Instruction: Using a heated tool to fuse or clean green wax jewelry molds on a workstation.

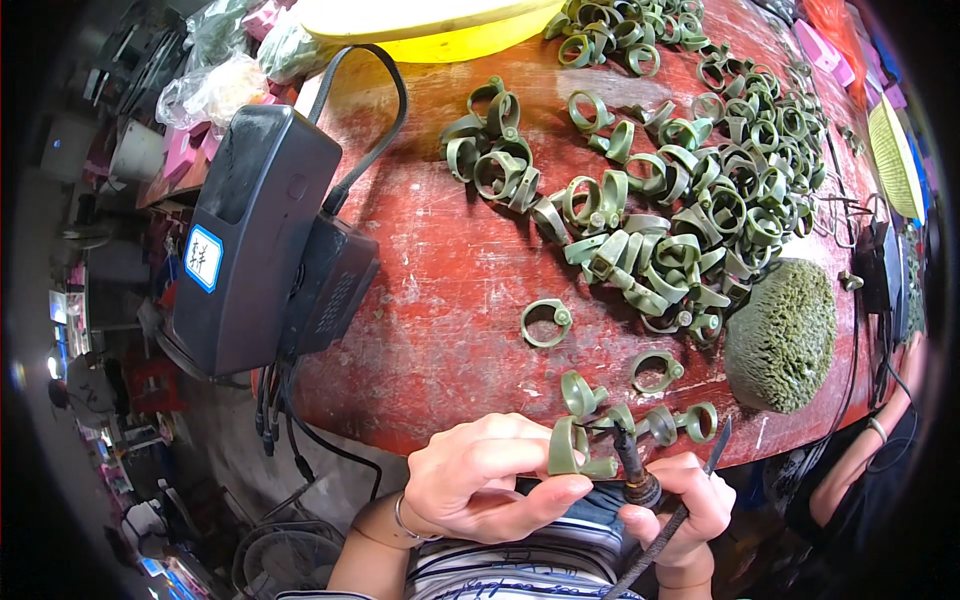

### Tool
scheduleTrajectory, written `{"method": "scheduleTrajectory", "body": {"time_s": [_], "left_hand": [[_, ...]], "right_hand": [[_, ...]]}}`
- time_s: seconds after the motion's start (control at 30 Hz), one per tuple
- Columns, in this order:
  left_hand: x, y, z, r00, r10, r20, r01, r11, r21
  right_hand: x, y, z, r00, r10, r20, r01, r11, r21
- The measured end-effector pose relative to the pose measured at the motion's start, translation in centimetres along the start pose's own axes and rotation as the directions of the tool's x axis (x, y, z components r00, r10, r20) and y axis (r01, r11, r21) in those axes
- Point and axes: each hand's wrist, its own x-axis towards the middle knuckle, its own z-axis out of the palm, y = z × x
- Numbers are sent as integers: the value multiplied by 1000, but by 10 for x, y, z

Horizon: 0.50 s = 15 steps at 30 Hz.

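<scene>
My left hand [480, 478] pinches a dull green ring [563, 448] between thumb and fingers at the table's near edge. In my right hand [692, 505] is a dark pen-like tool [630, 460] with a threaded collar, its thin tip at the ring. A slim grey rod like a file [655, 552] also passes through the right hand, its pointed end up by the table edge. Just beyond my hands lie several loose rings, among them an upright one [578, 394] and a flat one [656, 372]. Another ring [546, 323] lies farther off.
A large heap of green rings [690, 200] covers the right of the red worn table [430, 290]. Beside it sits a porous green block [785, 335]. At left stands a black device [255, 240] with cables; a yellow basin [440, 45] is behind. Another person's arm [865, 450] shows at right.
</scene>
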Motion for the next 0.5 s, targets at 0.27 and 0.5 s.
{"method": "scheduleTrajectory", "body": {"time_s": [0.27,0.5], "left_hand": [[1,0,0,1000,-2,5,2,1000,5],[1,1,1,1000,-5,5,5,1000,2]], "right_hand": [[-1,0,1,999,36,-20,-36,999,12],[-2,0,1,999,37,-22,-36,999,20]]}}
